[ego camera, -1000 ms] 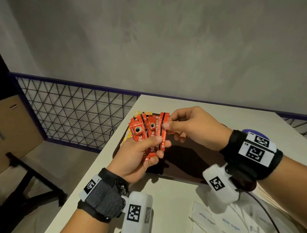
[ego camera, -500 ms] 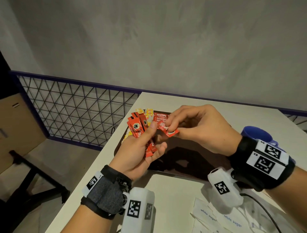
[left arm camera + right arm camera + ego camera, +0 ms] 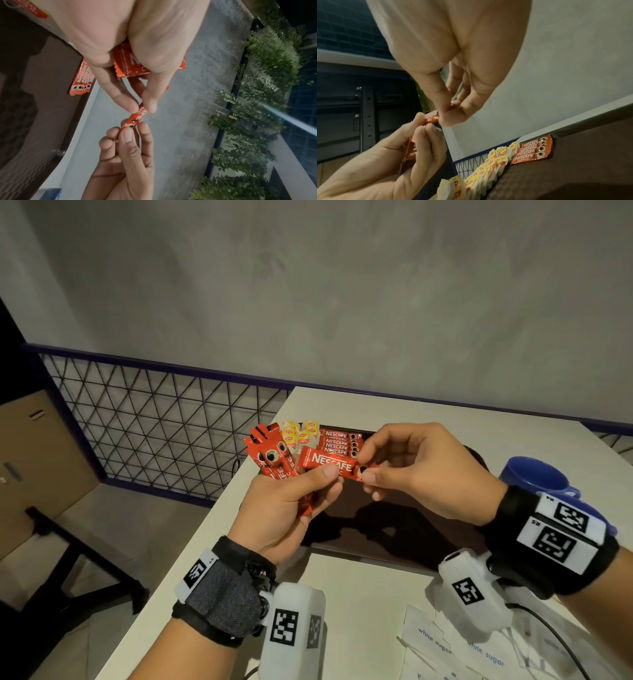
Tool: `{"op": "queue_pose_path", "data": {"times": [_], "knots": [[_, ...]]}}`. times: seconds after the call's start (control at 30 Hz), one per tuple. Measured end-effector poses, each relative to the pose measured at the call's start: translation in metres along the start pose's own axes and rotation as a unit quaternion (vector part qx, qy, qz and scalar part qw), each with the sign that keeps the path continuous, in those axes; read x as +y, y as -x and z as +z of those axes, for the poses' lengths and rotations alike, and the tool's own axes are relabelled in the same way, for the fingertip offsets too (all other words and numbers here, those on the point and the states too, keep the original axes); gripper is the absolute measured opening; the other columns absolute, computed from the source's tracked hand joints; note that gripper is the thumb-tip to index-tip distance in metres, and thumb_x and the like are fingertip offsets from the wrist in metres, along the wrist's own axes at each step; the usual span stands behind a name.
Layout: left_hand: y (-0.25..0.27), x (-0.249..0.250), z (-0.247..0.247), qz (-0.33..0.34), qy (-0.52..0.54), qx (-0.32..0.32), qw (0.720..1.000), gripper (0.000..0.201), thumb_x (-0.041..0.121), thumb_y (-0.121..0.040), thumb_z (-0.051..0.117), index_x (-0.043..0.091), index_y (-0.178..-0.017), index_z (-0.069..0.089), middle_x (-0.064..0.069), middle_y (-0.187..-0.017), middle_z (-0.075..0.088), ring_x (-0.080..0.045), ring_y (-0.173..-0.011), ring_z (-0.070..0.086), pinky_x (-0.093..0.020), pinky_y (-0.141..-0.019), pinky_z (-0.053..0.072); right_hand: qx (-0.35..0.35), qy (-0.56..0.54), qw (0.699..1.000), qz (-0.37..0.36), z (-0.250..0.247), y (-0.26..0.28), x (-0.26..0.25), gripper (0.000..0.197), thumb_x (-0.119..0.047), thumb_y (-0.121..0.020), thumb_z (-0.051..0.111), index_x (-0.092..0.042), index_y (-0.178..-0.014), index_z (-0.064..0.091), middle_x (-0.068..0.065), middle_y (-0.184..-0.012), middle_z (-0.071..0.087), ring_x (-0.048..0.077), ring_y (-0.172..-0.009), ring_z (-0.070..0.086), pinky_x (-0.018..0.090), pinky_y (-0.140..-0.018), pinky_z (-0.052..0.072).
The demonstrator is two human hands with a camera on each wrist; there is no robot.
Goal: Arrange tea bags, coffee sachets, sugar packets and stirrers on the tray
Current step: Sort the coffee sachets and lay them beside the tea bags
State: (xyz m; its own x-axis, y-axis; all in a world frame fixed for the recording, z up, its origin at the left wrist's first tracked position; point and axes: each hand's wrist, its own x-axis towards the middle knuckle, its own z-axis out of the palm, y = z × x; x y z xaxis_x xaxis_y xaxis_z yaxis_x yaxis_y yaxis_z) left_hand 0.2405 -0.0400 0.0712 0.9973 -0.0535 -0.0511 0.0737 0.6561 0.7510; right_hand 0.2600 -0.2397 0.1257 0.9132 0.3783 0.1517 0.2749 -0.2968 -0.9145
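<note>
My left hand [image 3: 322,479] grips a fan of red coffee sachets [image 3: 270,460] above the tray's left end. One more red sachet [image 3: 325,465] lies sideways between both hands. My right hand [image 3: 368,470] pinches its right end, and the left thumb presses its lower edge. In the left wrist view the left fingertips [image 3: 150,106] and the right hand [image 3: 130,129] each pinch that sachet [image 3: 139,115]. The dark brown tray [image 3: 394,529] holds a row of coffee sachets [image 3: 339,445] and yellow tea bags [image 3: 298,433] at its far left corner.
White sugar packets [image 3: 445,645] lie on the table near its front edge, under my right wrist. A blue mug [image 3: 534,477] stands to the right of the tray. The table's left edge drops off beside a purple wire railing [image 3: 154,419].
My right hand has drawn one sachet out of the fan in the left hand and turned it from upright to sideways. The sachets and tea bags on the tray now show behind it.
</note>
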Motion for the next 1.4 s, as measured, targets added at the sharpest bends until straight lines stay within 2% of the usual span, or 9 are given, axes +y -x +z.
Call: {"op": "queue_pose_path", "data": {"times": [0.1, 0.2, 0.3, 0.4, 0.57, 0.8, 1.0, 1.2, 1.4], "knots": [[-0.003, 0.002, -0.002, 0.006, 0.024, 0.037, 0.999, 0.013, 0.001, -0.077, 0.076, 0.009, -0.085, 0.072, -0.014, -0.100, 0.071, -0.018, -0.078, 0.070, -0.024, -0.062, 0.060, 0.023, -0.008, 0.999, 0.030, -0.005, -0.006, 0.004, 0.019, 0.007, -0.084, 0.078, -0.002, -0.101, 0.073, 0.020, -0.087, 0.076, 0.028, -0.074, 0.075, 0.031, -0.065, 0.063], [-0.005, 0.004, -0.005, 0.015, 0.027, 0.058, 0.998, 0.021, -0.004, -0.085, 0.073, 0.012, -0.074, 0.066, -0.015, -0.097, 0.066, -0.017, -0.074, 0.067, -0.022, -0.059, 0.058, 0.025, -0.009, 0.999, 0.043, -0.011, -0.009, 0.006, 0.017, 0.006, -0.082, 0.079, 0.001, -0.098, 0.075, 0.019, -0.085, 0.077, 0.026, -0.072, 0.074, 0.031, -0.068, 0.064], [-0.006, 0.006, -0.006, 0.009, 0.037, 0.088, 0.995, 0.018, -0.003, -0.089, 0.070, 0.010, -0.078, 0.064, -0.011, -0.084, 0.063, -0.017, -0.067, 0.064, -0.021, -0.053, 0.055, 0.062, 0.046, 0.995, 0.059, -0.014, -0.018, 0.012, 0.008, 0.002, -0.084, 0.080, -0.002, -0.092, 0.078, 0.013, -0.082, 0.078, 0.022, -0.071, 0.076, 0.028, -0.069, 0.064], [-0.008, 0.008, -0.009, -0.005, 0.007, 0.094, 0.996, 0.018, 0.014, -0.086, 0.076, 0.012, -0.086, 0.058, -0.005, -0.076, 0.058, -0.011, -0.057, 0.057, -0.015, -0.041, 0.043, 0.100, 0.105, 0.986, 0.077, -0.022, -0.039, 0.029, 0.009, -0.001, -0.086, 0.080, -0.009, -0.089, 0.078, 0.010, -0.079, 0.077, 0.021, -0.071, 0.076, 0.031, -0.069, 0.064], [-0.006, 0.008, -0.006, -0.048, -0.010, 0.075, 0.996, 0.026, 0.030, -0.082, 0.078, 0.013, -0.088, 0.061, -0.002, -0.073, 0.054, -0.010, -0.058, 0.049, -0.013, -0.036, 0.029, 0.072, 0.139, 0.978, 0.135, -0.026, -0.075, 0.057, 0.014, 0.002, -0.089, 0.076, -0.009, -0.097, 0.074, 0.013, -0.082, 0.077, 0.020, -0.072, 0.074, 0.030, -0.065, 0.062], [-0.006, 0.008, -0.008, -0.081, 0.004, 0.062, 0.995, 0.025, 0.030, -0.088, 0.073, 0.014, -0.107, 0.065, -0.002, -0.071, 0.050, -0.011, -0.056, 0.047, -0.014, -0.034, 0.029, 0.060, 0.150, 0.969, 0.185, -0.015, -0.109, 0.079, 0.008, 0.002, -0.085, 0.080, -0.006, -0.085, 0.078, 0.020, -0.085, 0.078, 0.027, -0.071, 0.074, 0.039, -0.080, 0.065], [-0.007, 0.009, -0.008, -0.087, 0.005, 0.052, 0.995, 0.019, 0.031, -0.095, 0.067, 0.013, -0.102, 0.066, -0.003, -0.069, 0.050, -0.011, -0.055, 0.050, -0.013, -0.036, 0.027, 0.040, 0.163, 0.962, 0.217, -0.006, -0.120, 0.086, 0.011, 0.002, -0.082, 0.083, -0.001, -0.091, 0.077, -0.003, -0.066, 0.075, 0.019, -0.061, 0.075, 0.030, -0.066, 0.064], [-0.006, 0.009, -0.007, -0.084, 0.000, 0.035, 0.996, 0.028, 0.030, -0.085, 0.072, 0.014, -0.105, 0.062, -0.002, -0.070, 0.049, -0.011, -0.054, 0.050, -0.012, -0.036, 0.028, 0.036, 0.192, 0.956, 0.221, 0.000, -0.121, 0.084, 0.013, 0.000, -0.081, 0.085, -0.004, -0.089, 0.076, 0.003, -0.082, 0.075, 0.016, -0.057, 0.075, 0.023, -0.055, 0.059], [-0.006, 0.010, -0.008, -0.085, 0.004, 0.038, 0.996, 0.021, 0.028, -0.092, 0.070, 0.013, -0.105, 0.062, -0.002, -0.071, 0.050, -0.011, -0.055, 0.051, -0.012, -0.037, 0.029, 0.054, 0.233, 0.942, 0.236, 0.002, -0.124, 0.083, 0.012, -0.004, -0.078, 0.088, -0.005, -0.083, 0.077, 0.010, -0.083, 0.079, 0.022, -0.067, 0.078, 0.034, -0.068, 0.066]]}}
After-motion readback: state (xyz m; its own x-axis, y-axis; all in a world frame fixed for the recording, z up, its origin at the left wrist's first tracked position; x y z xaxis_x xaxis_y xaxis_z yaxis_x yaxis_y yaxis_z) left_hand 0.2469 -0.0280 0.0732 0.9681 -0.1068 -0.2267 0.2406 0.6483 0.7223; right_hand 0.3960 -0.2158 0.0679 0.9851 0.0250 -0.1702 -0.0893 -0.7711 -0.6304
